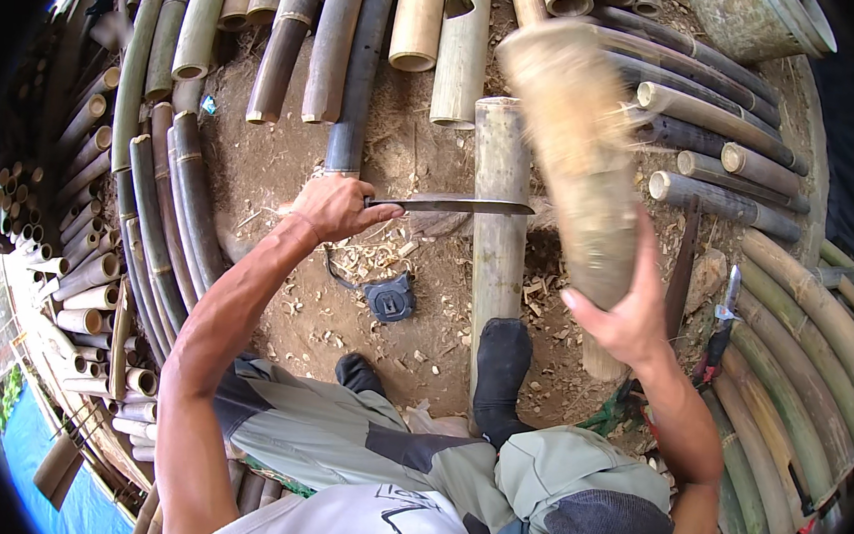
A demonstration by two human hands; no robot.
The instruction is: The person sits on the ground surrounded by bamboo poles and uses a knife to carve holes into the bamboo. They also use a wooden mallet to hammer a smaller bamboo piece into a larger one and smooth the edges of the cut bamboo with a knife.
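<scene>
My left hand (336,208) is closed around the handle of a long knife (442,204). Its dark blade points right and lies across a pale bamboo pole (496,267) in front of me. My right hand (634,313) grips the lower end of a thick wooden club (580,169), which is tilted and smeared by motion. The club's far end looks pale and frayed, and it is raised to the right of the pole. My dark-socked right foot (502,368) rests on the pole's near end.
A tape measure (387,297) lies among wood shavings (352,261) on the dirt ground. Bamboo poles (339,49) lie around the far side and left, with more bamboo (772,344) at the right. Another knife (718,330) stands there, and a bucket (757,22) is far right.
</scene>
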